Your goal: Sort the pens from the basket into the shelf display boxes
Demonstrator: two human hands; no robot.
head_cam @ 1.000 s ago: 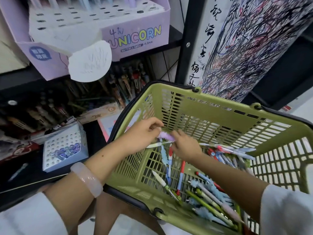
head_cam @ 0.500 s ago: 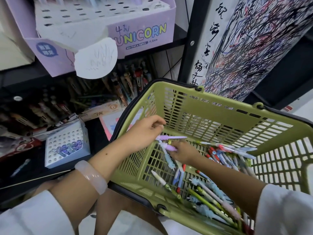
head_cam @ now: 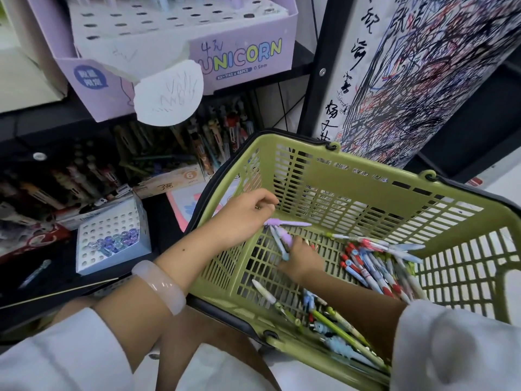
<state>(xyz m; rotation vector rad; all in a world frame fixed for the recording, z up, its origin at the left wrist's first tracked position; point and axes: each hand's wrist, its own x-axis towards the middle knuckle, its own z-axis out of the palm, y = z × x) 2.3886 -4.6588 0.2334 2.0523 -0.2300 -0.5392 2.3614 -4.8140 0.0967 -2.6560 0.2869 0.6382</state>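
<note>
You faced black metal shelving (head_cam: 315,66), upright post bolted at right. Scribble-covered white panel (head_cam: 423,80) stood beside post, dense pen marks all over. Pale floor (head_cam: 501,182) showed at far right. Lower shelf (head_cam: 56,153) sat dim; upper level caught brighter light.

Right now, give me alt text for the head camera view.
Both hands reach into a green basket of pens; the left hand holds a purple pen, the right hand gathers others. A Unicorn display box sits on the shelf above.
</note>
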